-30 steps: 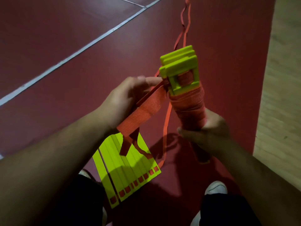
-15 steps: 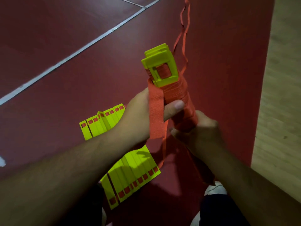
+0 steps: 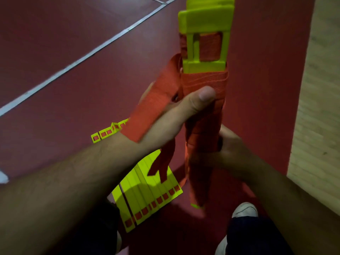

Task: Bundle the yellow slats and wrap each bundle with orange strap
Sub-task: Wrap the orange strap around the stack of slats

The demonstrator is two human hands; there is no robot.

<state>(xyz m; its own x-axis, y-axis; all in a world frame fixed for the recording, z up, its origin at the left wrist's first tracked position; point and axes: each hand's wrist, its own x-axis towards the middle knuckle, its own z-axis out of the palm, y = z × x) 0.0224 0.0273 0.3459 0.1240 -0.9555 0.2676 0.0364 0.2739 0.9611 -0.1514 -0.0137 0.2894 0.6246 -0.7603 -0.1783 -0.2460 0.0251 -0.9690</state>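
While right hand [image 3: 233,151] grips bundle [image 3: 207,21] | left hand [image 3: 176,113] clasps it, thumb on strap [image 3: 204,80]

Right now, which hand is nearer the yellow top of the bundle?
Left. The left hand presses the strap below the yellow top; the right hand grips the bundle lower.

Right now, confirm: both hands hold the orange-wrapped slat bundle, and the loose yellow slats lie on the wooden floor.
Wrong floor: the head view shows the loose yellow slats on the red floor. Left hand and right hand do hold the bundle.
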